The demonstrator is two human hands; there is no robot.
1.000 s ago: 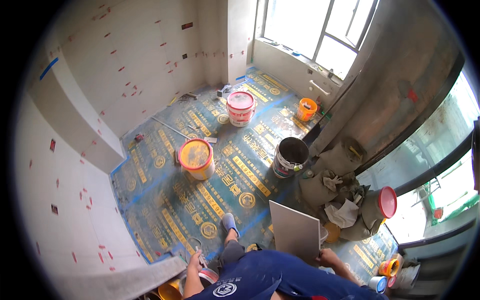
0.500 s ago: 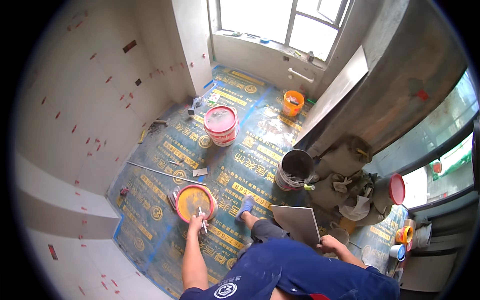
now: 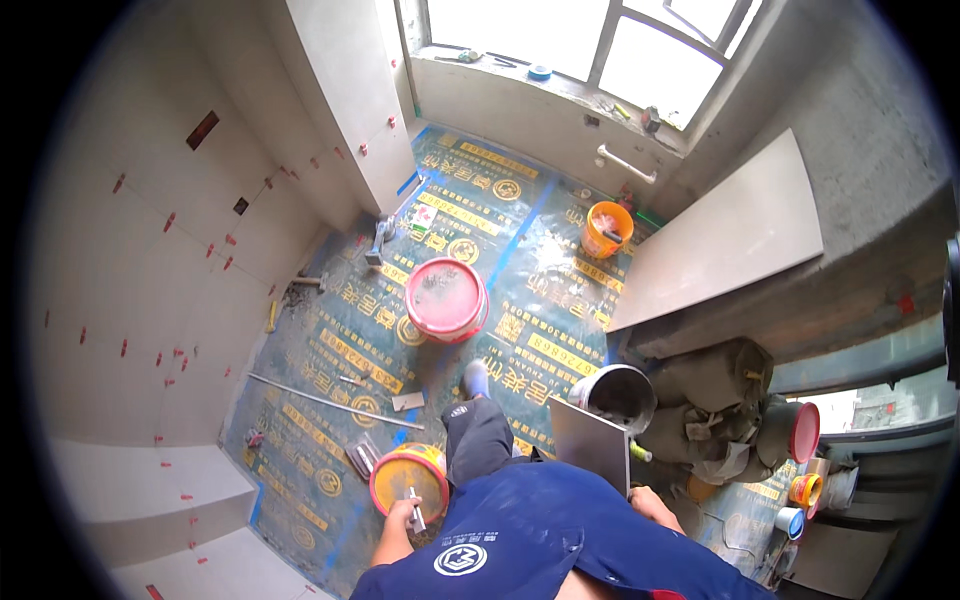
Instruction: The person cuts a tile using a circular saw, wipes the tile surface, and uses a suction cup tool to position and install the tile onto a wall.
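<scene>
Along near side, right hand (image 3: 657, 508) grips grey rectangular panel (image 3: 590, 438), which knocks could chip; left hand (image 3: 398, 518) grips slim pale tool (image 3: 416, 508).

Over right, the tile (image 3: 592, 441) is showing before the open bucket (image 3: 614, 396), sacks (image 3: 708, 380) slumping beyond. Left, a rod (image 3: 336, 402) is lying.
</scene>
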